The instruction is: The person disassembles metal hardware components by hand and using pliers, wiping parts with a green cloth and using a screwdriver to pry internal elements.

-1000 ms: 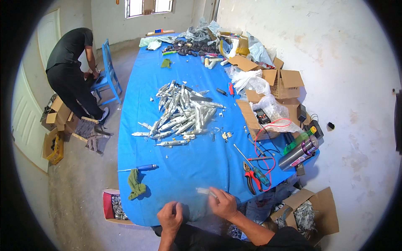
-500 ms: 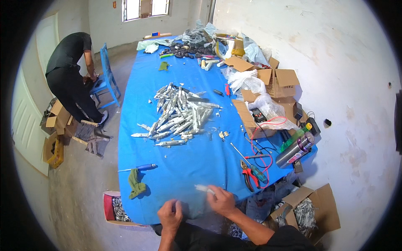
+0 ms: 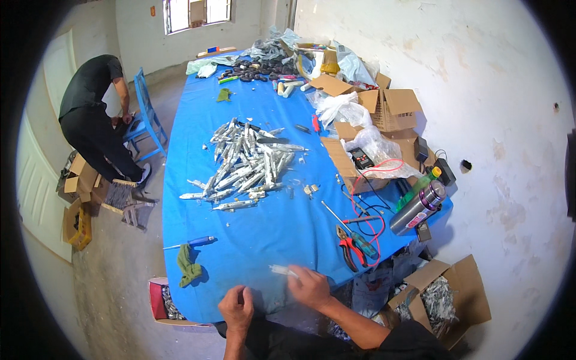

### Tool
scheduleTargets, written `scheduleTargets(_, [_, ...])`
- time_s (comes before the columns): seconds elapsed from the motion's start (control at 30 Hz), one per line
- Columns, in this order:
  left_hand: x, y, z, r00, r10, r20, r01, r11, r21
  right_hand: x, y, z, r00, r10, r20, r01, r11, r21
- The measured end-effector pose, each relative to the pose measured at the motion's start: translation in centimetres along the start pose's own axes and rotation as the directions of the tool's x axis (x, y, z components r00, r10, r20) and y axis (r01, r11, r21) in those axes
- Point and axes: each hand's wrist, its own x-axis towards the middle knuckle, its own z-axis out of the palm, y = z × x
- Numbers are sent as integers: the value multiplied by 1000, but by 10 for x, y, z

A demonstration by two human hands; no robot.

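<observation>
At the near edge of the blue-covered table (image 3: 240,264), my right hand (image 3: 311,289) pinches a slim whitish plastic-looking piece (image 3: 281,270) that points left, just above the cloth. My left hand (image 3: 237,308) is beside it, thumb and fingers curled together; whatever they hold, if anything, is hidden. Ahead lies a loose pile of similar long white and silver pieces (image 3: 243,165). A green cloth glove-like scrap (image 3: 188,266) and a blue-handled screwdriver (image 3: 201,241) rest to the left. Red-handled pliers (image 3: 354,249) and a teal-handled screwdriver (image 3: 362,241) lie to the right.
Along the right side stand a steel flask (image 3: 418,208), a green bottle (image 3: 416,191), a meter (image 3: 361,158) with red and black leads, and opened cartons (image 3: 393,111). Below are a box of scraps (image 3: 471,300) and a red-lined box (image 3: 157,300). Another person (image 3: 90,114) bends over a blue chair (image 3: 146,114).
My view has shifted a little, so the table sits slightly farther left. My right hand keeps its hold on the whitish piece; my left hand stays curled. The other person's hand has shifted slightly.
</observation>
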Motion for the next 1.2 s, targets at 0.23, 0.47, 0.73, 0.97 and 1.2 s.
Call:
scheduleTargets(0.23, [-2,-1,2,1000,-25,-3,25,999,-20,0,2,2,1000,-5,-7,5,1000,16])
scheduleTargets(0.47, [0,3,-1,1000,-10,-12,10,1000,16,0,2,2,1000,-16,5,16,1000,0])
scheduleTargets(0.73, [1,6,0,1000,-14,-9,14,1000,-5,-1,2,3,1000,-28,1,28,1000,-6])
scheduleTargets(0.97, [-1,-5,3,1000,-6,-10,6,1000,-29,0,-1,-1,1000,-14,14,14,1000,-1])
scheduleTargets(1.2, [-2,-2,3,1000,-12,4,12,999,-41,5,-5,-6,999,-33,-10,33,999,14])
